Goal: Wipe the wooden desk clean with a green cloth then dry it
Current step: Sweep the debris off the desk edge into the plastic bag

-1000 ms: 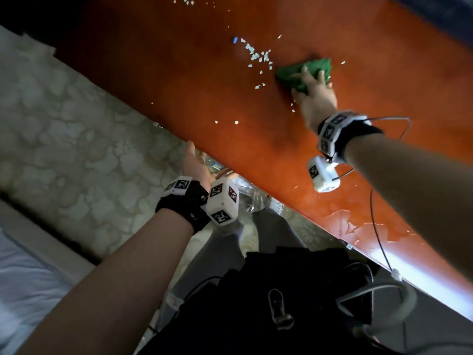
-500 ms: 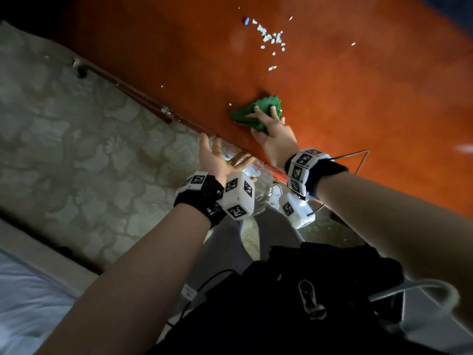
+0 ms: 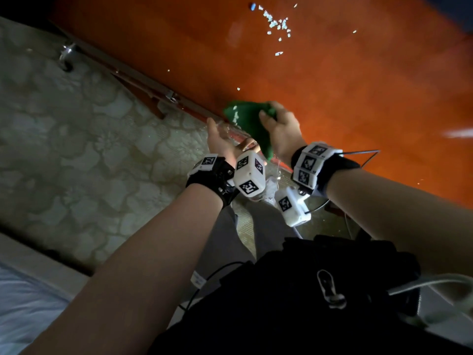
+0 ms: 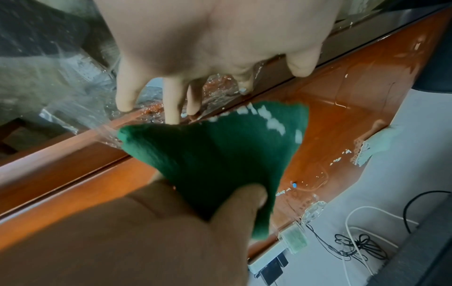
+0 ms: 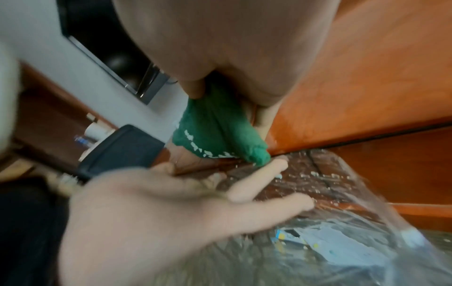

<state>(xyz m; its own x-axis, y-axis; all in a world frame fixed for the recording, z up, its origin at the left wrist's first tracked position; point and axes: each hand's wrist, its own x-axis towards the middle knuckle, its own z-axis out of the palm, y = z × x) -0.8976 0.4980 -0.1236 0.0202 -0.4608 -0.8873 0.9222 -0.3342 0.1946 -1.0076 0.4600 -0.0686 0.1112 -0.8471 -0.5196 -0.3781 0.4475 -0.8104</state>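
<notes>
Orange-brown wooden desk (image 3: pixel 358 98) fills the head view; the right hand (image 3: pixel 281 129) pinches the green cloth (image 3: pixel 245 119) at its near edge, above the spread, cupped left hand (image 3: pixel 222 139). From the left wrist, white crumbs (image 4: pixel 271 122) cling to the cloth. From the right wrist, a clear plastic bag (image 5: pixel 342 241) lies below: shake the cloth gently over it.

Glossy wooden desk (image 3: pixel 358 103); white crumbs (image 3: pixel 277 23) scattered on top.

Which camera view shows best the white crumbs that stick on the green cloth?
The left wrist view: the crumbs lie large along the cloth's edge. The right wrist view shows them blurred; the head view shows only small specks.
</notes>
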